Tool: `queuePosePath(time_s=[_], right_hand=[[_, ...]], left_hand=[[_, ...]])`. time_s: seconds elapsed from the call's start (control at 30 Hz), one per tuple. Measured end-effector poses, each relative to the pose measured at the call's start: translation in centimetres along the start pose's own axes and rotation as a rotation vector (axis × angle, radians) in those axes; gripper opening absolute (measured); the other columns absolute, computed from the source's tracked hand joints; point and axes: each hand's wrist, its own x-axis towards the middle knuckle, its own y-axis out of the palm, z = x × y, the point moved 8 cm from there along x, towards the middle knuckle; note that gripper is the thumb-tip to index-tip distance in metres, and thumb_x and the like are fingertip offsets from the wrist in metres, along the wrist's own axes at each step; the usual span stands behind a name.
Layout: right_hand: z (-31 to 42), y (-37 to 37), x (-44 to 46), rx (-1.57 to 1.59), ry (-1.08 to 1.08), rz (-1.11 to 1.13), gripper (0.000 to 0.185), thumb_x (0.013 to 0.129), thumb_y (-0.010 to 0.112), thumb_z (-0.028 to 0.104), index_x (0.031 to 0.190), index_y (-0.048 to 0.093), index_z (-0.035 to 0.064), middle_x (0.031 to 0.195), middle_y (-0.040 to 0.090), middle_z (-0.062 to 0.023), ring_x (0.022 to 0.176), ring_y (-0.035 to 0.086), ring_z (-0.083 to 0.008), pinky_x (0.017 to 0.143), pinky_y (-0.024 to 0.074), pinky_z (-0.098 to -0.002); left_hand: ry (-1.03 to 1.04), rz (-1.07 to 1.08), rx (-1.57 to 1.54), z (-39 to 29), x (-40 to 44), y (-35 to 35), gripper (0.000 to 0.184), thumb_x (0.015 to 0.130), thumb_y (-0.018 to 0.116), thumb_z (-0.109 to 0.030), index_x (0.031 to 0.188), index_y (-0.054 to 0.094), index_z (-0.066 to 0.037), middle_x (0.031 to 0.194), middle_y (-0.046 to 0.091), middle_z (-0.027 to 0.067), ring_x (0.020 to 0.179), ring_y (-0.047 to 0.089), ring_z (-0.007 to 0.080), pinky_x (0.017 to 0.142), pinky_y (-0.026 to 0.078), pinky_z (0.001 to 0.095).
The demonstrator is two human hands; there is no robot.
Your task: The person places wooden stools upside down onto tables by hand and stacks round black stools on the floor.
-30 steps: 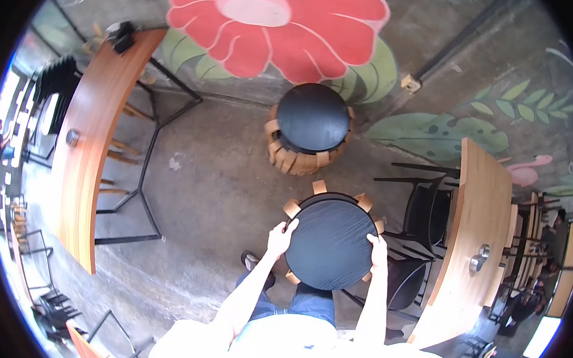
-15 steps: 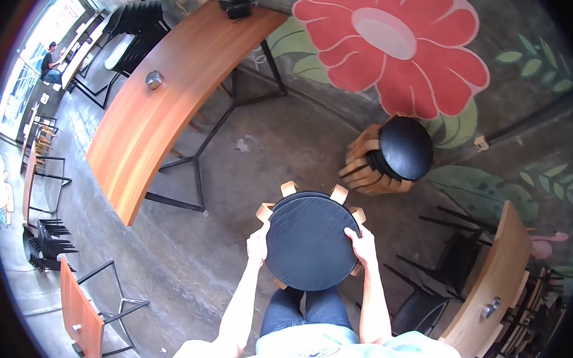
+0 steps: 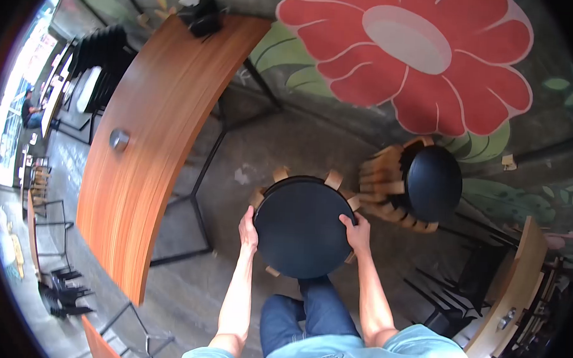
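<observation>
A round black stool top (image 3: 305,230) with several light wooden legs (image 3: 333,179) showing round its rim is held in front of my body. My left hand (image 3: 248,231) grips the left edge, fingers wrapped down the side. On the right edge my right hand (image 3: 356,232) holds on, its thumb lying on the black top. The stool's underside is hidden. Beyond it, to the right, stands a stack of similar wooden stools (image 3: 388,183) with a black top (image 3: 434,183), apart from the held one.
A long curved-looking wooden table (image 3: 161,109) with a metal container (image 3: 118,139) and a black holder (image 3: 200,16) is at left. Black chairs (image 3: 447,307) and another wooden table (image 3: 510,297) stand at right. A person (image 3: 29,109) sits far left.
The view has swung left, so the long table has come nearer and the stool stack has shifted right. Both hands have kept hold of the stool, carried along with my body.
</observation>
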Motion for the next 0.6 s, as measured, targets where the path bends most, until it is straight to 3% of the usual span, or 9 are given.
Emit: queuePosePath(time_s=[0.03, 0.1, 0.2, 0.27, 0.33, 0.43, 0.6], right_hand=[[-2.7, 1.1, 2.9, -0.007, 0.095, -0.033, 0.061, 0.070, 0.071, 0.042, 0.102, 0.060, -0.0094, 0.093, 0.064, -0.0256, 0.092, 0.064, -0.0326, 0.080, 0.0479, -0.0351], [-2.5, 2.1, 6.9, 0.024, 0.194, -0.054, 0.066, 0.070, 0.071, 0.042, 0.108, 0.057, -0.0095, 0.102, 0.063, -0.0259, 0.099, 0.061, -0.0319, 0.084, 0.0459, -0.0350], [-2.8, 3.4, 12.5, 0.063, 0.231, -0.142, 0.067, 0.071, 0.071, 0.041, 0.111, 0.056, -0.0094, 0.105, 0.062, -0.0243, 0.101, 0.060, -0.0319, 0.086, 0.0451, -0.0350], [-5.4, 4.7, 16.0, 0.123, 0.268, -0.283, 0.063, 0.074, 0.069, 0.040, 0.112, 0.056, -0.0082, 0.104, 0.064, -0.0201, 0.097, 0.061, -0.0290, 0.084, 0.0459, -0.0344], [-3.0, 5.9, 18.6, 0.327, 0.351, -0.075, 0.059, 0.078, 0.066, 0.039, 0.114, 0.055, -0.0062, 0.105, 0.063, -0.0159, 0.096, 0.060, -0.0249, 0.085, 0.0456, -0.0338], [-3.7, 7.1, 21.4, 0.521, 0.498, -0.080, 0.055, 0.081, 0.062, 0.038, 0.115, 0.055, -0.0039, 0.108, 0.061, -0.0135, 0.096, 0.059, -0.0219, 0.085, 0.0450, -0.0330], [-5.6, 8.3, 25.0, 0.640, 0.556, -0.170, 0.049, 0.085, 0.056, 0.036, 0.115, 0.056, -0.0027, 0.111, 0.060, -0.0145, 0.100, 0.057, -0.0227, 0.088, 0.0433, -0.0319]], left_hand=[[-0.005, 0.024, 0.006, -1.2, 2.2, 1.8, 0.066, 0.088, 0.041, -0.055, 0.102, 0.058, 0.007, 0.101, 0.063, 0.0174, 0.096, 0.057, 0.0279, 0.087, 0.039, 0.0337], [-0.137, 0.127, -0.050, -3.9, 5.6, 5.5, 0.061, 0.087, 0.044, -0.059, 0.100, 0.057, 0.000, 0.097, 0.056, 0.0043, 0.091, 0.049, 0.0149, 0.086, 0.037, 0.0267], [-0.146, 0.072, 0.070, -4.0, 12.5, 9.2, 0.073, 0.084, 0.041, -0.066, 0.107, 0.054, 0.003, 0.102, 0.052, 0.0073, 0.094, 0.047, 0.0196, 0.090, 0.036, 0.0309], [-0.136, -0.057, 0.218, -5.6, 15.9, 11.5, 0.080, 0.086, 0.031, -0.067, 0.096, 0.060, 0.007, 0.093, 0.062, 0.0180, 0.091, 0.055, 0.0259, 0.083, 0.039, 0.0378], [-0.171, -0.001, 0.265, -3.2, 21.0, 14.0, 0.084, 0.084, 0.028, -0.070, 0.101, 0.060, 0.006, 0.097, 0.062, 0.0205, 0.095, 0.056, 0.0308, 0.086, 0.038, 0.0403], [-0.231, 0.124, 0.504, -6.3, 23.8, 18.4, 0.088, 0.083, 0.025, -0.072, 0.106, 0.059, 0.005, 0.104, 0.061, 0.0225, 0.103, 0.055, 0.0338, 0.090, 0.037, 0.0415], [-0.207, 0.184, 0.571, -5.0, 30.2, 23.5, 0.091, 0.082, 0.021, -0.075, 0.111, 0.058, 0.003, 0.110, 0.059, 0.0218, 0.110, 0.052, 0.0333, 0.094, 0.035, 0.0394]])
